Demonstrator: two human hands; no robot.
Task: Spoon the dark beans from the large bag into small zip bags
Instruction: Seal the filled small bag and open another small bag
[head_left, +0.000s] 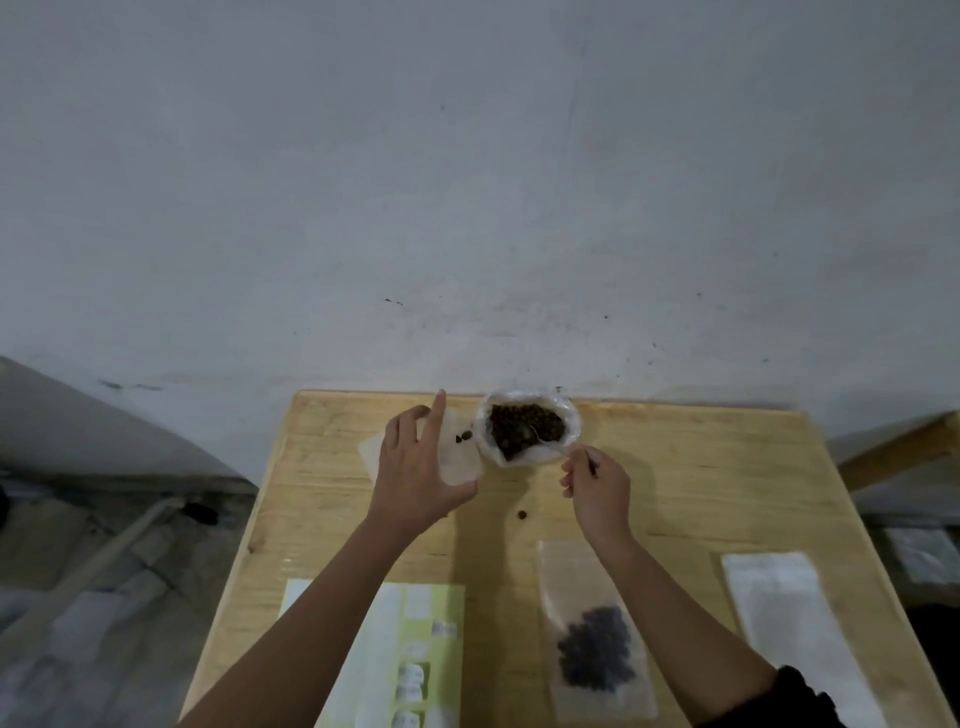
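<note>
My left fingers (439, 415) spread open over a zip bag (460, 462); my right fingers (575, 460) pinch the spoon (551, 447), its bowl in the beans (524, 422) just beyond them.

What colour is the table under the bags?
Pale yellowish wood; the table shows best in the head view.

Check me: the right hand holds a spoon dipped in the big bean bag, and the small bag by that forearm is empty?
Not empty: the head view shows dark beans inside the small bag by that forearm. The right hand does hold the spoon dipped in the big bean bag.
</note>
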